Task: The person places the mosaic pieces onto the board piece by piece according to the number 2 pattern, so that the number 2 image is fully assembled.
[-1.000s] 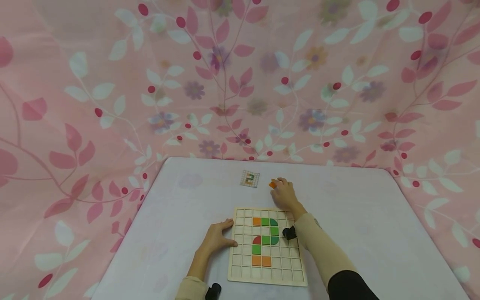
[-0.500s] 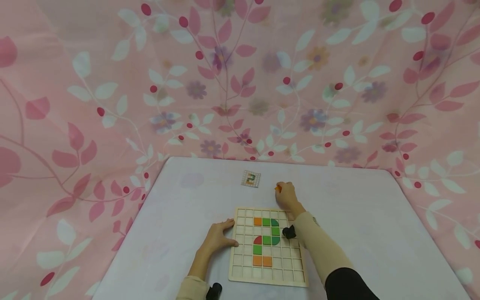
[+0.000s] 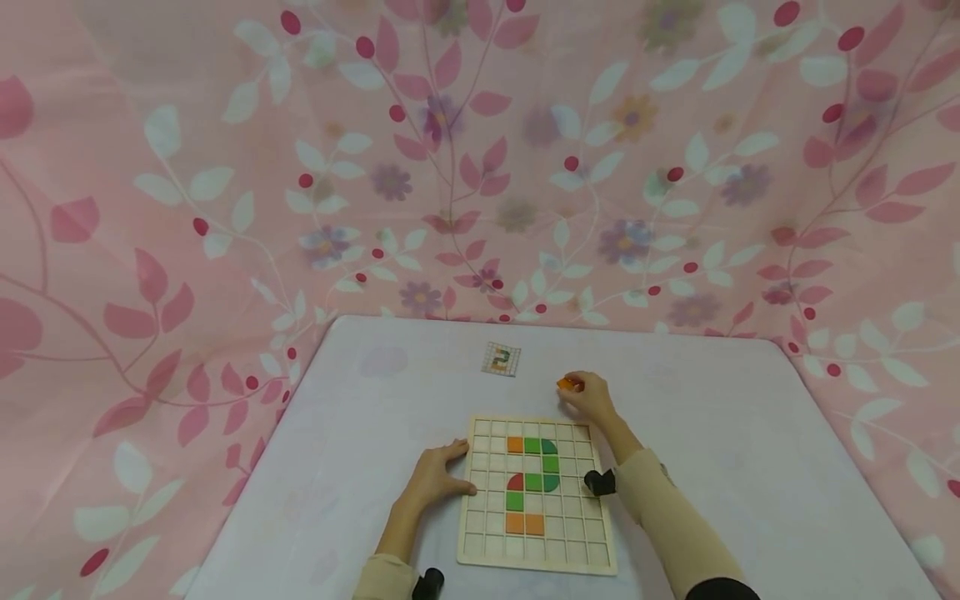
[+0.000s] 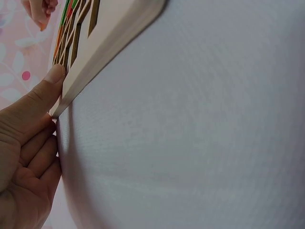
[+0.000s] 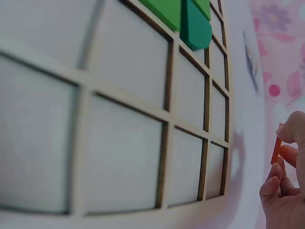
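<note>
My right hand (image 3: pixel 591 398) pinches an orange tile (image 5: pixel 276 149) between thumb and fingers, beyond the board's far right corner. A wooden grid board (image 3: pixel 480 561) lies in front of me. Along its left edge my left hand (image 3: pixel 432 479) rests with thumb and forefinger spread; in the left wrist view the thumb (image 4: pixel 40 93) touches the rim. Coloured tiles on the board form a 2-like shape: orange squares (image 3: pixel 515 523), green squares (image 3: pixel 533 482), teal quarter-rounds (image 3: pixel 551 482) and one red quarter-round (image 3: pixel 515 482).
A small card (image 3: pixel 501 359) printed with a grid and a coloured 2-like figure lies past the board, left of my right hand. The white-covered table (image 3: pixel 720 450) ends at a pink floral curtain (image 3: pixel 517 167) behind.
My right hand has drawn back to the right and slightly nearer with the orange tile in its fingers. My left hand and the board's tiles stay as they were.
</note>
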Tool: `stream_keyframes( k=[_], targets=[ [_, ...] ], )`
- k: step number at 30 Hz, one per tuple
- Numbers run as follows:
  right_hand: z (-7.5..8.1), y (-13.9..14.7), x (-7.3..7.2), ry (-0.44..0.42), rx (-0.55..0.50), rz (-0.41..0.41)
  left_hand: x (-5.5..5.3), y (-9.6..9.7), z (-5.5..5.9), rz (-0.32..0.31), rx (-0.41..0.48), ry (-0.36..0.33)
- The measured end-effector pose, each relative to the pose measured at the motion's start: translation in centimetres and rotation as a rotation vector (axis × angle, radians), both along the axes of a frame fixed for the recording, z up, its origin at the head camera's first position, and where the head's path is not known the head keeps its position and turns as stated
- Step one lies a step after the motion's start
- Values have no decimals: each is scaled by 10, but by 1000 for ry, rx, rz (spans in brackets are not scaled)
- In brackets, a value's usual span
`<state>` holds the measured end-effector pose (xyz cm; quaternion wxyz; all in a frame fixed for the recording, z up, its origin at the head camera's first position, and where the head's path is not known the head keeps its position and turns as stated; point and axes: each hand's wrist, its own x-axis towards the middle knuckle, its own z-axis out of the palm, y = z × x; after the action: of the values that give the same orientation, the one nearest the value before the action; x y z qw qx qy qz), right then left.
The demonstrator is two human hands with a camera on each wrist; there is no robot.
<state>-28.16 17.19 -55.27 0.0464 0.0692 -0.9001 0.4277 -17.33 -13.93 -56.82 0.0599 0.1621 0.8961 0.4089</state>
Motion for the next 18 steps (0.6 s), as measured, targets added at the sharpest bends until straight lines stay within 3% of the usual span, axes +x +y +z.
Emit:
stream_keyframes(
  k=[9,18],
  targets=[
    [9,7,68,164,-25,80,1,1,0,2,-1,9],
    [8,3,128,163,-65,146,2,0,2,7,17,-4]
  ],
)
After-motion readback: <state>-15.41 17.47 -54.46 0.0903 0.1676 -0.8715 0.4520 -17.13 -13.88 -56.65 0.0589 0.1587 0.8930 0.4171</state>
